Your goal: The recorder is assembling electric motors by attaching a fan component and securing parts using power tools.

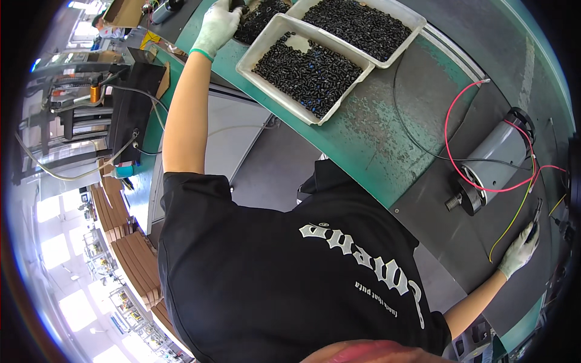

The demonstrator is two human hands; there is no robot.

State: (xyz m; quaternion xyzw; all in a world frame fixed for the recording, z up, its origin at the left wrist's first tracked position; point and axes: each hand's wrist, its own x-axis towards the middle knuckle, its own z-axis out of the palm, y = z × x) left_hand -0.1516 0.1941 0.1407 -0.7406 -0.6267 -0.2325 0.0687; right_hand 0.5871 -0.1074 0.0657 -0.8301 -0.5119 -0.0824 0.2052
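Note:
My left hand, in a white glove with a green cuff, reaches to the far left of the bench. Its fingers look closed at a dark thing by the picture's upper edge, partly cut off, beside a heap of small black parts. At the right my gloved right hand is closed on a slim hand tool with a metal tip; its exact kind is unclear. Beyond that hand lies a grey cylinder with black ends and a threaded stud. Red, black and yellow-green wires run about it.
Two whitish trays of small black tubular pieces stand side by side on the worn green bench top. A dark mat lies under the cylinder. Behind on the left are machine frames, a cable and stacked brown cardboard.

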